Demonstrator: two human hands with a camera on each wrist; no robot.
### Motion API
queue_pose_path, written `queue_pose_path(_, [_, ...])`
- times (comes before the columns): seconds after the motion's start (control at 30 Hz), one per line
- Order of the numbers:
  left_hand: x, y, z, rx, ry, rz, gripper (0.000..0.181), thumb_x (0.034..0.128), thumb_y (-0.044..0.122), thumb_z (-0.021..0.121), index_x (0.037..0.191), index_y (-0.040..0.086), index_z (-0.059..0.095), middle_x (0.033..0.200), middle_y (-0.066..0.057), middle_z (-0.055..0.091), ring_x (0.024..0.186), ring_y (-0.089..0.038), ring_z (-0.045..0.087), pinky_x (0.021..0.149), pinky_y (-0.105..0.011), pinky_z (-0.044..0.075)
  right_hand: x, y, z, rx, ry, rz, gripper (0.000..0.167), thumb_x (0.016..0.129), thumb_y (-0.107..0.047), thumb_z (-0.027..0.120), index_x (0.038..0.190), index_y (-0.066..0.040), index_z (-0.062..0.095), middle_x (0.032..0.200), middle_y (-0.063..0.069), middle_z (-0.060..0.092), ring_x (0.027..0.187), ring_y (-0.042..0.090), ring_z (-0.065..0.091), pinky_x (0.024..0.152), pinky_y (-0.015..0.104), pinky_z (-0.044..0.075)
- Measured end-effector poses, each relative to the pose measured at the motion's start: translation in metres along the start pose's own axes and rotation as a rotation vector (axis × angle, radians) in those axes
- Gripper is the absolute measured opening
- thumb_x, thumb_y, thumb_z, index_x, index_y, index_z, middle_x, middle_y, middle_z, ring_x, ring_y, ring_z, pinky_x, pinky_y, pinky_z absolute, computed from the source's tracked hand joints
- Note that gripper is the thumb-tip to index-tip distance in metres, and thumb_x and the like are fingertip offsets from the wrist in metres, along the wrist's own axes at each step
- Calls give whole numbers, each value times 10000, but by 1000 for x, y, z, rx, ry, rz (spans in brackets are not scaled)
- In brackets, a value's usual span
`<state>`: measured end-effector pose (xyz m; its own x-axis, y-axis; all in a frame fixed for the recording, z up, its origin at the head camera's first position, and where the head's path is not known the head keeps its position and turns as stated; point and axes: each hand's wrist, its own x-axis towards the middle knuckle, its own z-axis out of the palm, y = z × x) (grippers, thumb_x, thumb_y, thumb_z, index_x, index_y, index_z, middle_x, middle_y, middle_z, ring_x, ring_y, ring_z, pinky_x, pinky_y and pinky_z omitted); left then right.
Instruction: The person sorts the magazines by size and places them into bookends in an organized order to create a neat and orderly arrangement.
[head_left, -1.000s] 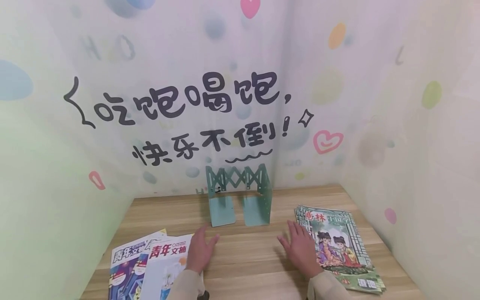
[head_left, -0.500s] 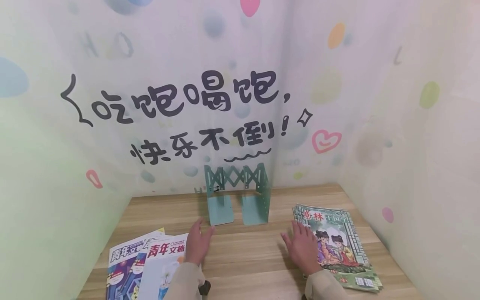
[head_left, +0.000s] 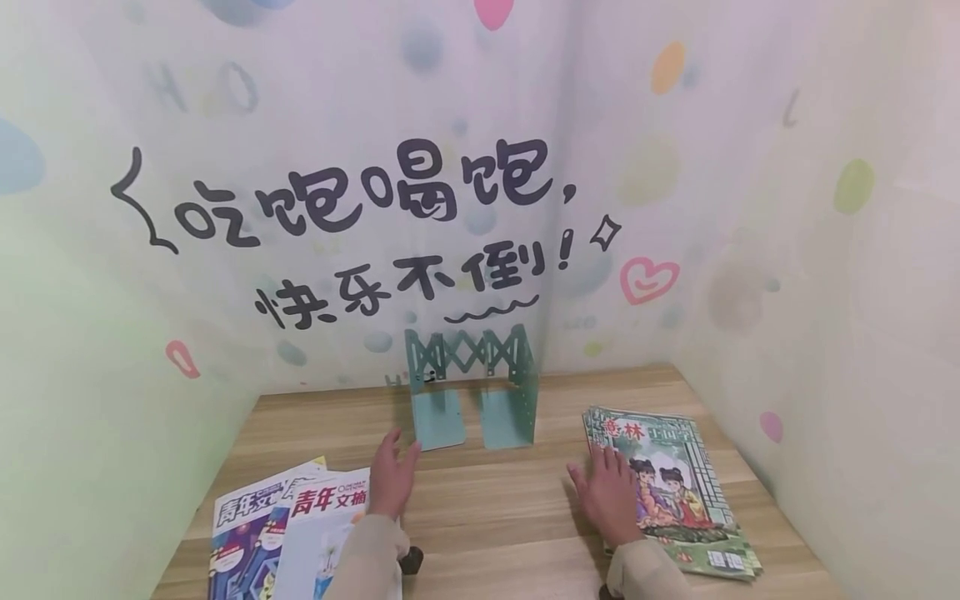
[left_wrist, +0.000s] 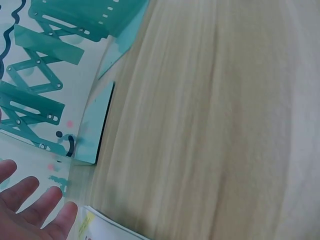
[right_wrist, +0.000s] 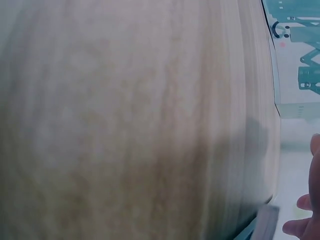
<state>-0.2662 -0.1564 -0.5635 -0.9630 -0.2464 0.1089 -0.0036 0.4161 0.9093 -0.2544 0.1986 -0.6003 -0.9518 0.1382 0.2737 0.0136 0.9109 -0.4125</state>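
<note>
bookend [head_left: 506, 419], teal metal and lattice-backed, upright at the back of the wood-grain tabletop [head_left: 495, 517], near the white printed wall [head_left: 360, 108]; from where i stand, between two lots of magazines. left lot: white magazine with red lettering [head_left: 317, 533], overlapping a purple-and-white magazine [head_left: 243, 533]. right lot: stack of green illustrated magazines [head_left: 678, 508]. left hand [head_left: 392, 479]: fingers spread, grip released, at the white magazine's right edge. right hand [head_left: 611, 500]: grip likewise released, holding nothing, over the green stack's left edge; contact cannot be told.

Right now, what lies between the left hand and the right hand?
Only bare table between the left hand and the right hand, in the head view; the bookend stands farther back.
</note>
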Motion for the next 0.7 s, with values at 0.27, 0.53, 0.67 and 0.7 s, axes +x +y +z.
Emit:
queue_pose_path(0.27, [12,3,2,4,15,7,629,985,408,540,1460,32,370,1469,-209,405,1267,-420,446,998,-563,416,3,2,-2,-9,-49,32,699,943,-445,566,1412,47,401,1434,332,345,1339,527,237,1092,663,172])
queue_pose_path(0.53, [14,10,-1,-32,13,1,625,980,379,558,1484,77,348,1497,-174,379,1279,-396,442,997,-556,423,1,16,0,-54,-68,38,675,926,-386,600,1409,43,404,1435,328,340,1324,538,247,1061,686,209])
queue_pose_path(0.67, [14,13,-2,-31,9,-15,632,978,397,553,1488,88,341,1504,-161,373,1280,-382,444,989,-541,438,0,20,2,-41,-89,54,664,913,-354,626,1417,18,406,1456,313,315,1338,533,214,1059,696,186])
queue_pose_path(0.7, [14,14,-2,-32,11,-19,633,975,402,556,1487,96,344,1505,-153,373,1282,-376,443,991,-539,437,1,20,2,-45,-85,50,657,911,-343,631,1418,13,410,1455,309,320,1336,532,221,1059,695,189])
